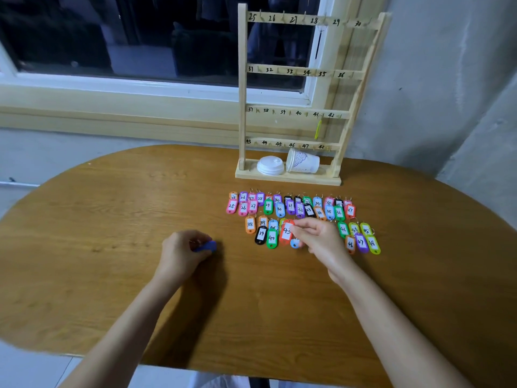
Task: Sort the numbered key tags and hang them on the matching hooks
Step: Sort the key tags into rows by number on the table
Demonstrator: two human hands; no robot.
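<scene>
Our right hand point(319, 239) pinches the red tag marked 43 point(286, 232) by its ring end, among the key tags point(279, 209) laid out in numbered rows on the oval wooden table point(112, 219). Our left hand point(183, 249), well apart to the left, is curled round a blue tag point(207, 245). Behind the rows stands the wooden rack point(242, 79), its hooks numbered 25 to 48, with a tipped paper cup point(303, 161) and white lids point(270, 165) on its base.

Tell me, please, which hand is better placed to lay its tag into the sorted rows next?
Probably the right hand: it pinches the red tag 43 directly over the sorted rows, whereas the left hand holds a blue tag well off to their left.
</scene>
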